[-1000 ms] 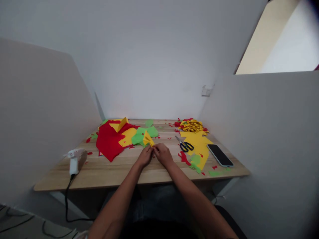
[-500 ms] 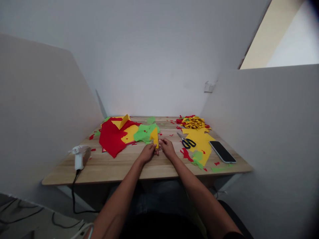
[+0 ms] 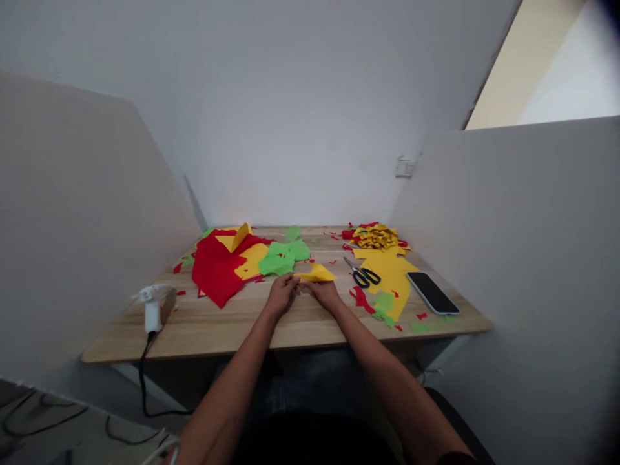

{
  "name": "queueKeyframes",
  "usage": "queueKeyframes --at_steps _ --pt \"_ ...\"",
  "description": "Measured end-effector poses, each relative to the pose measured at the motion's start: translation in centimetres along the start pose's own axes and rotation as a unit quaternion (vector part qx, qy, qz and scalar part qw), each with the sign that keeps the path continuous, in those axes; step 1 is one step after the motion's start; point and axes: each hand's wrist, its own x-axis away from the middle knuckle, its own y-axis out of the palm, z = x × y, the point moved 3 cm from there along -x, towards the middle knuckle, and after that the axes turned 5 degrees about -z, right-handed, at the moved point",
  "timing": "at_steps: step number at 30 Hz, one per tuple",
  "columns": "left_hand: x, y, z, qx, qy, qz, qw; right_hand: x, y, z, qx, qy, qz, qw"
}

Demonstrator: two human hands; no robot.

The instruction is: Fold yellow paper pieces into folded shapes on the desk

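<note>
A small folded piece of yellow paper is held above the front middle of the table, its wide part pointing to the right. My left hand pinches its left end. My right hand is closed at its lower edge, fingertips partly hidden under the paper. Just behind the hands lie crumpled green sheets. To their right a pair of scissors with dark handles rests beside cut yellow sheets.
Red paper and yellow sheets are heaped at the left. A white glue gun stands at the front left, its cord hanging down. A phone lies at the right. Behind it sits a pile of folded yellow pieces. Partitions flank the table.
The yellow paper has turned from upright to nearly flat, its wide end swinging right. My right hand has moved slightly lower, onto its lower edge, and my left hand has shifted a little left.
</note>
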Motion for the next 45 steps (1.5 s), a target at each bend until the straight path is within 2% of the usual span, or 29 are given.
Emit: queueKeyframes --at_steps 3,8,12,14,17,19,23,25,30,34,39,45 --pt "0.1 -0.4 0.3 -0.023 0.014 0.031 0.999 0.3 0.1 0.0 -0.003 0.029 0.017 0.999" --pt "0.4 -0.2 0.9 -0.063 0.006 0.007 0.998 0.5 -0.2 -0.1 -0.032 0.049 -0.003 0.998" --pt "0.3 0.2 1.2 -0.022 0.004 -0.012 1.0 0.5 -0.2 0.3 -0.05 0.041 -0.037 0.997" --pt "0.2 0.3 1.1 -0.001 0.002 -0.01 1.0 0.4 -0.2 0.7 -0.047 0.046 -0.034 0.997" --pt "0.1 0.0 0.7 0.0 -0.002 0.034 0.999 0.1 -0.6 0.8 -0.041 0.042 0.002 0.998" --pt "0.1 -0.4 0.6 -0.023 0.01 0.072 0.997 -0.1 -1.1 0.4 -0.034 0.004 0.038 0.999" --pt "0.3 -1.1 0.6 -0.117 0.044 0.156 0.98 0.0 -2.8 -0.6 0.028 -0.092 0.183 0.978" --pt "0.4 -1.3 0.6 -0.155 0.047 0.182 0.97 0.0 -3.2 -0.6 0.09 -0.112 0.21 0.967" --pt "0.8 -1.2 0.7 -0.214 0.043 0.158 0.963 -0.2 -2.7 -0.2 0.213 -0.123 0.157 0.956" --pt "1.3 -0.9 1.2 -0.292 0.04 0.163 0.942 -0.3 -2.6 0.1 0.225 -0.114 0.174 0.952" --pt "1.7 -0.3 1.9 -0.37 0.069 0.148 0.914 -0.5 -2.2 0.4 0.24 -0.104 0.116 0.958" --pt "1.9 0.3 2.8 -0.393 0.107 0.123 0.905 -0.3 -2.9 0.3 0.178 -0.113 0.169 0.963"
